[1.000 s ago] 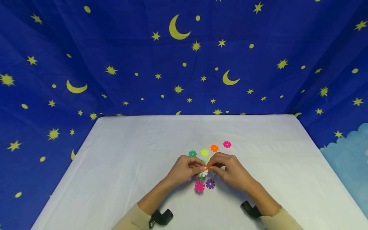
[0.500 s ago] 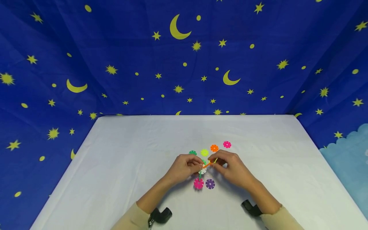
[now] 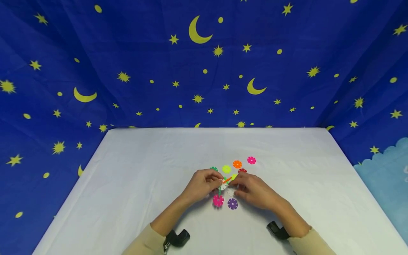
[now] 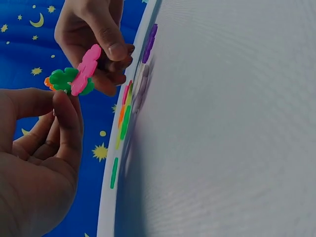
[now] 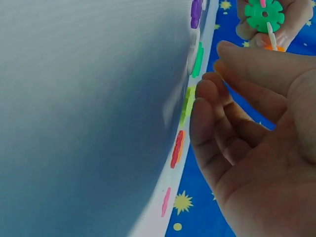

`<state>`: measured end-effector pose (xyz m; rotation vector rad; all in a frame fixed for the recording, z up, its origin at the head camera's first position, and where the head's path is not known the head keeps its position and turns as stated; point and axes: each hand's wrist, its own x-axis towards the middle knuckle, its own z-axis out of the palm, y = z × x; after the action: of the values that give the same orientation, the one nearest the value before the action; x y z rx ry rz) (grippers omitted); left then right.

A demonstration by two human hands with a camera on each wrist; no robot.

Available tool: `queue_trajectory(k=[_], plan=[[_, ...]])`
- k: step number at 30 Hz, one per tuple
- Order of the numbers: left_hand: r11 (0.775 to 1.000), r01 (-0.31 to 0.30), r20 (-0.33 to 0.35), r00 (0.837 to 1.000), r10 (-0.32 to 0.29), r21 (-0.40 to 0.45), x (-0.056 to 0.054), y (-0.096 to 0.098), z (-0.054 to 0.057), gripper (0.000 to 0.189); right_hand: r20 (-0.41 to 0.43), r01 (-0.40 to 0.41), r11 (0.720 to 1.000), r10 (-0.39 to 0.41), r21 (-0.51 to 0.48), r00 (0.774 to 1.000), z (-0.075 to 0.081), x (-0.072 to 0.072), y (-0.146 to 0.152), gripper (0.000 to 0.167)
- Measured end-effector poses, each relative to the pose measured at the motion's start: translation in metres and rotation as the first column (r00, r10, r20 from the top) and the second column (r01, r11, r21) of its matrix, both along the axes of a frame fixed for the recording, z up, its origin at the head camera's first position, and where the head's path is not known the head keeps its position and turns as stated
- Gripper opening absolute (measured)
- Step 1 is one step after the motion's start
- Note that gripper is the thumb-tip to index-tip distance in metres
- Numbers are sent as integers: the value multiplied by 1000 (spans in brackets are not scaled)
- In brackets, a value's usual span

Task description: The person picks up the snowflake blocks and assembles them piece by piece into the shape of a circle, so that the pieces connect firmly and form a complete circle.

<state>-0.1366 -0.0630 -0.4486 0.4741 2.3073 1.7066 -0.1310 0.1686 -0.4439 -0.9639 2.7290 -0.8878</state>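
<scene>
Between thumb and forefinger, my left hand [image 3: 201,187] pinches a small cluster of joined notched plastic discs above the table. A white disc [image 3: 222,186], an orange disc [image 3: 227,180] seen edge-on, a green disc [image 5: 264,15] and a pink disc [image 3: 218,200] belong to it. In the left wrist view the pink disc [image 4: 86,70] stands across the green one. My right hand [image 3: 255,189] is just right of the cluster, its fingers loosely bent with nothing between them. Beside its fingertips is a yellow disc [image 3: 234,176]; whether it touches the cluster I cannot tell.
Loose discs lie on the white table [image 3: 143,170]: purple [image 3: 233,204], orange [image 3: 237,164], pink [image 3: 251,160], red [image 3: 242,170], yellow [image 3: 226,169] and green [image 3: 213,168]. A white disc [image 3: 231,192] lies between the hands. A blue star-patterned cloth [image 3: 159,63] hangs behind.
My right hand has let go of the orange disc and drawn slightly down and away. My left hand has shifted a little left with the cluster, and the red disc has come into view.
</scene>
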Motion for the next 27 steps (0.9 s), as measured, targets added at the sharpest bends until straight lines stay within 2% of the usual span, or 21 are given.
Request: queue_trajectory(k=[8,13,20,24,27], plan=[[999,-21,22,1000,20,43,1,1,0,8,10,-80,992,80,93,997,-4,0,1,27],[998,-5,35,999,3,62,1,1,0,8,11,-57,993,57,104,998,-4,2,0,21],[997,10,55,998,-15,82,1,0,-1,9,44,-15,993,10,120,999,-4,3,-2,27],[997,1,58,998,-6,83,0,0,-1,9,77,-2,996,-6,93,997,-2,2,0,19],[996,-5,62,998,-1,87,0,0,-1,9,108,-8,1000,6,23,994,-1,0,3,11]])
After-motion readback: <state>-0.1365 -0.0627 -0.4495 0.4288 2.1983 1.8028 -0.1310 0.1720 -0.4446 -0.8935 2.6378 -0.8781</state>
